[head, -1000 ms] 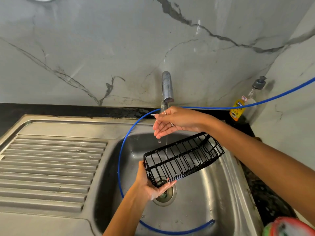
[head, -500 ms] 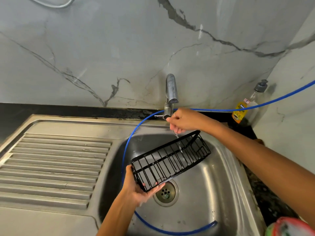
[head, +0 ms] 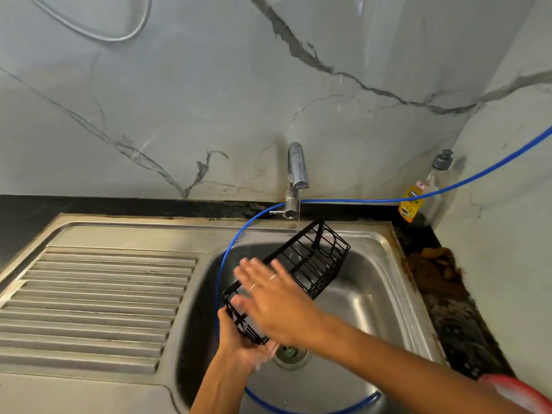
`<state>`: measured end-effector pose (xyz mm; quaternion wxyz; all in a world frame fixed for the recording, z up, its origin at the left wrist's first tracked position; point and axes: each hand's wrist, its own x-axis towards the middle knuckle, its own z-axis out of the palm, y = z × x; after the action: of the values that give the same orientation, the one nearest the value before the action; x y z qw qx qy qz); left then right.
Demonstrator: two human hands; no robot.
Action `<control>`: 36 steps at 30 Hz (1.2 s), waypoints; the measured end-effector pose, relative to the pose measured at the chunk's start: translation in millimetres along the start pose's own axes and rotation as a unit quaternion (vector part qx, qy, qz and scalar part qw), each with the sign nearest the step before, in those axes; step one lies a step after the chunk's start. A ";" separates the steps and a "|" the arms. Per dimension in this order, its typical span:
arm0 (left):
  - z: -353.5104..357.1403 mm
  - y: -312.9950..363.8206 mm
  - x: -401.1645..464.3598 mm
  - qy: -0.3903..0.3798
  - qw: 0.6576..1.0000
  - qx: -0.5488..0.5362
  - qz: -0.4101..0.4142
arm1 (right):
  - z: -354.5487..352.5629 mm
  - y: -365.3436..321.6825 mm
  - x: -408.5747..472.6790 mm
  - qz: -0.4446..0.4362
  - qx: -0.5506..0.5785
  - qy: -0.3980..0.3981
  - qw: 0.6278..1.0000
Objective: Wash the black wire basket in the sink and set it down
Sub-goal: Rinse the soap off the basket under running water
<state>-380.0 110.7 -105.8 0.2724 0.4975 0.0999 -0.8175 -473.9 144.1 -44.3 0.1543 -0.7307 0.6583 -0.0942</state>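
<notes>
- basket (head: 310, 264) located over the sink (head: 385, 297) bowl, tilted; far end raised under the tap (head: 296, 171), near end low, above and left of the drain (head: 291, 352); a thin stream of water falls from the tap to its far rim
- left hand (head: 242, 345) cups the near lower corner from beneath, fingers curled round the wire; grip judged secure but on one corner only
- right hand (head: 276, 297) lies flat across the near half of the basket, fingers straight and spread, holding nothing; whether the palm touches the wire cannot be told, the hand being blurred
- handling, as judged: bare wire frame, light and stiff; wet coating likely slippery; open mesh sheds water and gives finger holds throughout; best taken by the rim wire or an end panel, ideally at both ends, since a one-corner hold lets it swing
- hidden or unclear: near half of the basket behind the right hand; left fingertips under the frame; part of the drain behind hand and wrist; hose (head: 230, 255) passes behind the basket and hands; bottle (head: 418, 201) label unreadable; red object (head: 519, 392) at near right cut off by the frame edge, not identifiable; brown matter (head: 433, 264) on the right counter indistinct
</notes>
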 end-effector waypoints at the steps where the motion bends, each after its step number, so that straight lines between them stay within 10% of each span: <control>1: 0.0 -1.5 1.9 -0.018 0.999 -0.001 0.031 | 4.3 -8.6 -2.7 -0.026 0.005 -0.013 1.000; 6: -4.8 2.4 -4.8 0.009 0.998 0.067 -0.003 | -0.5 17.1 0.6 -0.096 -0.083 0.011 0.992; 12: -6.3 10.6 -22.3 -0.018 0.995 0.099 -0.010 | -44.2 85.5 19.4 0.060 -0.094 0.014 0.994; 22: 5.3 41.5 -32.5 -0.054 0.990 0.109 0.071 | -42.8 109.8 10.2 0.119 0.088 0.168 0.975; 31: 64.3 51.5 -53.1 -0.009 0.901 0.352 0.253 | -14.0 103.5 -20.5 0.324 0.417 0.233 0.816; 36: 91.8 37.8 -55.2 -0.029 0.791 0.489 0.367 | 3.8 107.6 -30.1 0.407 0.566 0.243 0.674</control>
<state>-409.4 58.4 -9.3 0.2751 0.5399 -0.5109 -0.6097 -576.5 165.1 -83.4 0.3958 -0.1145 0.7257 -0.5511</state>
